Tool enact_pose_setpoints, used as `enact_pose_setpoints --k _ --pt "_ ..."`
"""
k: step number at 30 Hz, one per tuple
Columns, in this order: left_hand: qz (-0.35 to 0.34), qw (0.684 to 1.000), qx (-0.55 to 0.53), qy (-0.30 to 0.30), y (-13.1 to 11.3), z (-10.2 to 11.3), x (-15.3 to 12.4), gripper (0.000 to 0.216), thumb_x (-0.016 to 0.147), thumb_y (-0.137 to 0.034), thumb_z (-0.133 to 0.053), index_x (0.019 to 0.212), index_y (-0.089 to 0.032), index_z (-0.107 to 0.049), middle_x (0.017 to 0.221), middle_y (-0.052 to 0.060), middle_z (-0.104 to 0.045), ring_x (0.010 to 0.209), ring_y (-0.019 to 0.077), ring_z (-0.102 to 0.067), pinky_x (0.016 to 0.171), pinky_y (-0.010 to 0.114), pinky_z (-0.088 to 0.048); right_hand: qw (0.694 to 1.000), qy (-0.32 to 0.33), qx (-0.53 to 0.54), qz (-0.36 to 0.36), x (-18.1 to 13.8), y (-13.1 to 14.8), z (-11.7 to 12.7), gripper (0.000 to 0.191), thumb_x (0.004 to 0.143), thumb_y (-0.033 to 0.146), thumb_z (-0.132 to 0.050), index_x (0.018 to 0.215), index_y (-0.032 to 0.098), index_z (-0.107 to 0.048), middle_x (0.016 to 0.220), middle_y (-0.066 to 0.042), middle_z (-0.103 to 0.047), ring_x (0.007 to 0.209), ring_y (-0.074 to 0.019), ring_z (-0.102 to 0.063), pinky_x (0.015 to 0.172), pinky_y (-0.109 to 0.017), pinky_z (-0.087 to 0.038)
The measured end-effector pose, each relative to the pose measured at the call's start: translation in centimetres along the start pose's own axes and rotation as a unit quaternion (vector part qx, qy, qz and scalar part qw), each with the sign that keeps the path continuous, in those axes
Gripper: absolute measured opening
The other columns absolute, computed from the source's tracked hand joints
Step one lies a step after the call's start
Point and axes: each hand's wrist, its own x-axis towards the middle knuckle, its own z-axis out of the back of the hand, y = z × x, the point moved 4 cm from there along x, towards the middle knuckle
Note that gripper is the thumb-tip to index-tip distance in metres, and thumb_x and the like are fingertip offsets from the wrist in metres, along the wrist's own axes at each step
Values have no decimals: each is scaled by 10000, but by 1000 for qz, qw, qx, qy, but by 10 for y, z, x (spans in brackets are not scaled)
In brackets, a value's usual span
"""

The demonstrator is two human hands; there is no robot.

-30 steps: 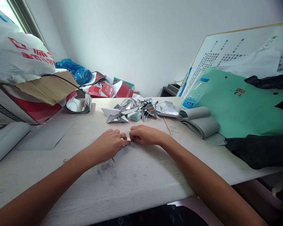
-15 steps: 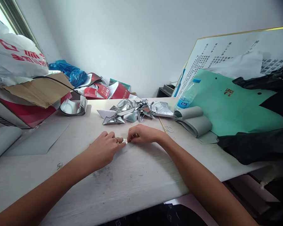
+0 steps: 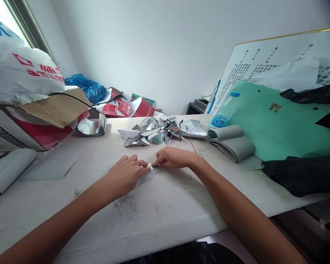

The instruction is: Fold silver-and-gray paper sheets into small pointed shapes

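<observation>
Low over the middle of the table, my left hand (image 3: 128, 173), with a ring on one finger, presses a small pale strip (image 3: 150, 166) with its fingertips. My right hand (image 3: 172, 157) has its thumb and index finger closed on the strip's right end. Fingers hide most of the strip, so its kind is unclear. Beneath it, a thin greyish sheet (image 3: 151, 175) shows faintly against the tabletop. Just beyond my hands lies a pile of folded silver foil pieces (image 3: 156, 132).
Right of the pile are a plastic bottle (image 3: 224, 112), a grey roll (image 3: 233, 143), a thin stick (image 3: 193, 145), rings (image 3: 201, 151) and a green sheet (image 3: 277, 124). To the left sit a grey sheet (image 3: 55, 165), a tape-like roll (image 3: 90, 126), a cardboard box (image 3: 22, 134) and bags (image 3: 30, 75).
The view has shifted slightly, so everything sits further right. My right index finger has straightened and presses down at the strip. A thin sheet's edge shows more plainly below my fingers.
</observation>
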Motion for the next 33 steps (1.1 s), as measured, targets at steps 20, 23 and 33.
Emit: enact_pose_setpoints --k 20,23,33 --pt "31 991 -129 27 8 1 3 488 896 -27 -520 1232 -332 -700 1301 6 -646 1094 249 -596 821 354 -496 999 -42 -23 -6 -7 8 5 345 866 47 -563 1068 212 -789 983 -43 -739 797 -151 -610 754 -267 -419" --pt "32 991 -126 28 8 0 3 478 901 -38 -530 1230 -342 -697 1299 -6 -644 1088 245 -596 813 354 -492 999 -32 -25 -18 -5 12 1 355 862 46 -559 1074 216 -788 1002 -41 -750 834 -165 -623 749 -266 -418" --pt "53 983 -172 29 15 -3 6 388 884 -93 -609 1158 -342 -725 1221 3 -642 1071 217 -611 915 352 -468 989 21 -53 -135 -12 20 4 417 874 118 -531 1165 305 -765 1091 -28 -765 913 -210 -664 730 -272 -402"
